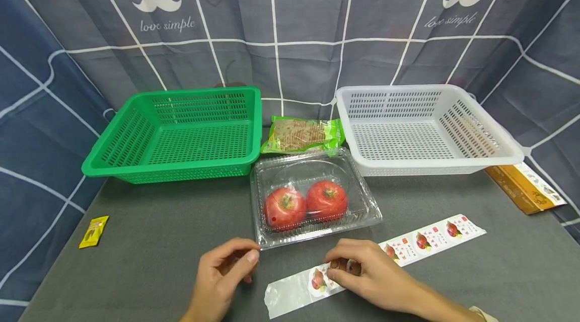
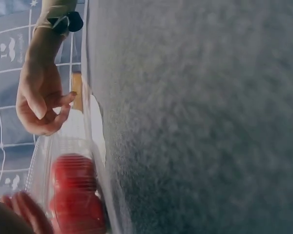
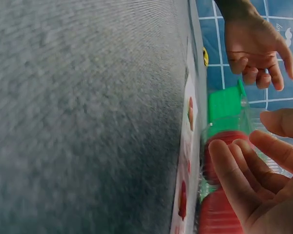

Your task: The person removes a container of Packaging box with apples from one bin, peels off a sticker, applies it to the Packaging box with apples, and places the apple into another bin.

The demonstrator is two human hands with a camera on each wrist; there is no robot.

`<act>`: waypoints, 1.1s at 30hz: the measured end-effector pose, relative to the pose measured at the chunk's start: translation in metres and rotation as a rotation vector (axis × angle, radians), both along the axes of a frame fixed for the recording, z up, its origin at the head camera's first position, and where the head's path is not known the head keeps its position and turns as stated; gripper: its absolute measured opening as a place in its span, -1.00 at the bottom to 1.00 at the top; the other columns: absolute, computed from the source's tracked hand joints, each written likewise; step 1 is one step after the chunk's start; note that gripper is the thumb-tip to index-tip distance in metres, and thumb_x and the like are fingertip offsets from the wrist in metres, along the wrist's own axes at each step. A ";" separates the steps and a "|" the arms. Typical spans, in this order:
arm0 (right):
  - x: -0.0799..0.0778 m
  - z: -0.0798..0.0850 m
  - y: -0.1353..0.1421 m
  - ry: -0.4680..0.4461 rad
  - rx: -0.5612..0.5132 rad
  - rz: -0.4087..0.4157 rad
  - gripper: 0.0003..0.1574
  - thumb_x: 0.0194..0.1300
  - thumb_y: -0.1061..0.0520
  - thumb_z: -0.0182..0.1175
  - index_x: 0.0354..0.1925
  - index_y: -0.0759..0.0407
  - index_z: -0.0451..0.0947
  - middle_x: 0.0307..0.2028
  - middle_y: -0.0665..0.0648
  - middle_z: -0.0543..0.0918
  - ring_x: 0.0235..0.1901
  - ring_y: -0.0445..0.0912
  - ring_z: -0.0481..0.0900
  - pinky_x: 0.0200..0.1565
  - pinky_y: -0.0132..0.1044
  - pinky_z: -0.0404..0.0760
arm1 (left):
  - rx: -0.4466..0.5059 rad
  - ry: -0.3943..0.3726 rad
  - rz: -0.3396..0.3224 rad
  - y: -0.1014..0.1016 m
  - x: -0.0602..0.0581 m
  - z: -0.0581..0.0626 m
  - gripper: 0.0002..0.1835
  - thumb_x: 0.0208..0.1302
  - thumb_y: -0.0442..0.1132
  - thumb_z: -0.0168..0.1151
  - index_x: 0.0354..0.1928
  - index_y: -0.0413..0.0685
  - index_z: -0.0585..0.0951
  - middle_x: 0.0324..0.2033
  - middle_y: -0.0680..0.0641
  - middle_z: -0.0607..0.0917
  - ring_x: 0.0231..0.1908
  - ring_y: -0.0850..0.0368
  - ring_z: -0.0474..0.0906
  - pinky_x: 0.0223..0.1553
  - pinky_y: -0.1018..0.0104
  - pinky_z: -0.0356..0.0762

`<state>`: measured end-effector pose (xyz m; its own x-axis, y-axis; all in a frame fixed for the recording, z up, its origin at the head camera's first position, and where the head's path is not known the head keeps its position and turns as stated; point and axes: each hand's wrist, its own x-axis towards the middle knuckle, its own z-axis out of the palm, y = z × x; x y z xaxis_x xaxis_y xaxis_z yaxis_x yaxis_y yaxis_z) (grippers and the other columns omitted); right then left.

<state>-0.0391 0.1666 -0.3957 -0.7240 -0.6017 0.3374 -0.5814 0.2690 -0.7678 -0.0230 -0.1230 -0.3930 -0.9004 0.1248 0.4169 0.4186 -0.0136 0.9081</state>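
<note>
Two red apples (image 1: 285, 209) sit in a closed clear plastic clamshell box (image 1: 369, 214) at the middle of the table. My left hand (image 1: 224, 274) is just off the box's near left corner, fingers loosely bent and holding nothing. Over a white strip of fruit stickers (image 1: 290, 296) hovers my right hand (image 1: 376, 276), hiding the strip's middle. In the right wrist view its fingers (image 3: 229, 165) are spread and relaxed, apart from the strip. The left wrist view shows the same apples (image 2: 74, 180) through the box's side.
A green basket (image 1: 172, 170) stands at the back left and a white basket (image 1: 435, 163) at the back right. Between them lies a green-edged food packet (image 1: 299, 135). A small yellow sachet (image 1: 93, 231) is at far left, a brown-and-white box (image 1: 527, 188) at far right.
</note>
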 end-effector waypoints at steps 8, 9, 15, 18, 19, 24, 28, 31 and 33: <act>-0.001 -0.002 -0.007 -0.105 0.043 -0.032 -0.90 0.33 0.15 0.30 -0.17 0.00 0.65 -0.38 -0.23 0.55 -0.39 -0.33 0.51 -0.43 -0.39 0.56 | -0.302 -0.294 -0.354 0.003 -0.002 -0.001 -0.81 0.31 -0.26 0.31 -0.10 -0.19 0.70 -0.31 0.03 0.72 -0.37 0.27 0.62 -0.40 0.32 0.61; -0.001 -0.003 -0.008 -0.111 0.049 -0.034 -0.90 0.33 0.13 0.30 -0.16 0.00 0.66 -0.37 -0.23 0.55 -0.38 -0.33 0.51 -0.41 -0.39 0.56 | -0.334 -0.315 -0.362 0.004 -0.003 -0.001 -0.78 0.30 -0.22 0.32 -0.08 -0.17 0.70 -0.29 0.02 0.72 -0.37 0.27 0.62 -0.39 0.33 0.61; -0.003 -0.004 -0.010 -0.112 0.084 -0.039 -0.88 0.34 0.11 0.30 -0.14 0.02 0.66 -0.34 -0.24 0.56 -0.36 -0.33 0.52 -0.39 -0.39 0.56 | -0.487 -0.289 -0.349 0.006 -0.008 -0.006 -0.74 0.23 -0.12 0.40 -0.08 -0.03 0.72 -0.21 0.03 0.71 -0.40 0.34 0.58 -0.44 0.38 0.56; -0.004 -0.006 -0.011 -0.121 0.103 -0.040 -0.87 0.32 0.11 0.32 -0.14 0.02 0.66 -0.34 -0.24 0.55 -0.37 -0.33 0.52 -0.38 -0.40 0.56 | -0.545 -0.251 -0.350 0.007 -0.010 -0.008 -0.73 0.22 -0.10 0.41 -0.06 0.00 0.72 -0.21 0.08 0.70 -0.42 0.38 0.54 -0.44 0.41 0.53; -0.003 -0.007 -0.012 -0.125 0.110 -0.040 -0.86 0.31 0.11 0.33 -0.14 0.01 0.66 -0.34 -0.24 0.55 -0.37 -0.33 0.52 -0.37 -0.40 0.56 | -0.564 -0.233 -0.350 0.008 -0.011 -0.008 -0.72 0.21 -0.10 0.42 -0.06 0.01 0.72 -0.21 0.09 0.69 -0.42 0.39 0.53 -0.43 0.42 0.52; -0.003 -0.010 -0.015 -0.120 0.144 -0.032 -0.82 0.29 0.07 0.35 -0.13 0.02 0.67 -0.36 -0.24 0.52 -0.38 -0.35 0.48 -0.37 -0.42 0.54 | -0.626 -0.161 -0.357 0.009 -0.014 -0.009 -0.67 0.17 -0.12 0.45 -0.02 0.02 0.69 -0.25 0.16 0.65 -0.46 0.44 0.48 -0.41 0.46 0.47; -0.003 -0.011 -0.017 -0.114 0.175 -0.036 -0.79 0.29 0.04 0.35 -0.10 0.01 0.68 -0.36 -0.23 0.51 -0.37 -0.34 0.47 -0.36 -0.44 0.51 | -0.638 -0.160 -0.384 0.010 -0.017 -0.009 -0.62 0.14 -0.16 0.47 0.01 0.01 0.67 -0.29 0.19 0.60 -0.49 0.45 0.46 -0.42 0.48 0.45; -0.004 -0.011 -0.017 -0.134 0.185 -0.031 -0.73 0.31 0.01 0.33 -0.05 0.04 0.68 -0.35 -0.23 0.52 -0.35 -0.34 0.47 -0.33 -0.43 0.51 | -0.633 -0.181 -0.398 0.011 -0.018 -0.010 -0.60 0.12 -0.19 0.49 0.02 0.00 0.66 -0.30 0.19 0.59 -0.52 0.45 0.45 -0.43 0.47 0.44; -0.005 -0.010 -0.017 -0.153 0.183 -0.024 -0.68 0.33 -0.02 0.32 -0.01 0.07 0.68 -0.33 -0.22 0.52 -0.35 -0.34 0.47 -0.33 -0.42 0.50 | -0.658 -0.177 -0.393 0.011 -0.018 -0.010 -0.59 0.09 -0.18 0.51 0.02 0.03 0.66 -0.30 0.21 0.57 -0.53 0.46 0.44 -0.44 0.48 0.43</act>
